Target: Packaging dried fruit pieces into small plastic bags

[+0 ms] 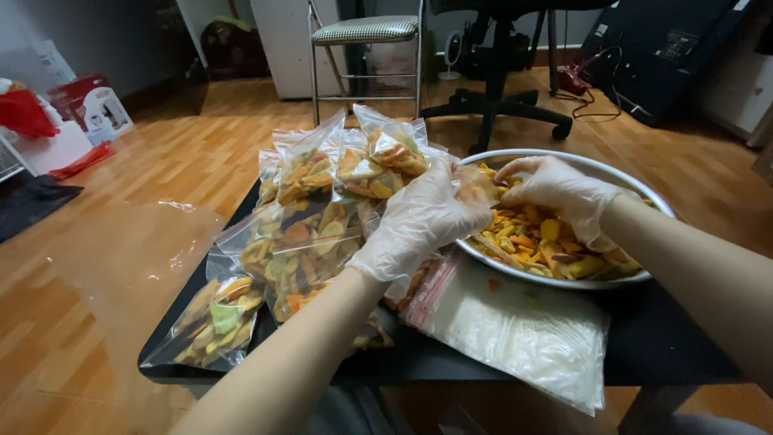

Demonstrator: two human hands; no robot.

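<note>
Left hand [423,217]: grip closed on clear bag [475,184] | right hand [555,193]: grip pinching dried fruit chips [531,238] in metal bowl [636,189] beneath | filled bags [306,217] left of both.

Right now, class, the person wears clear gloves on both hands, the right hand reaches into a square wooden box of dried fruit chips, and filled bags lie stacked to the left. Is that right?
Not quite. The head view shows the right hand reaching into a round metal bowl, not a square wooden box. The rest holds: both hands are gloved, left hand included, and filled bags lie stacked to the left.
</note>
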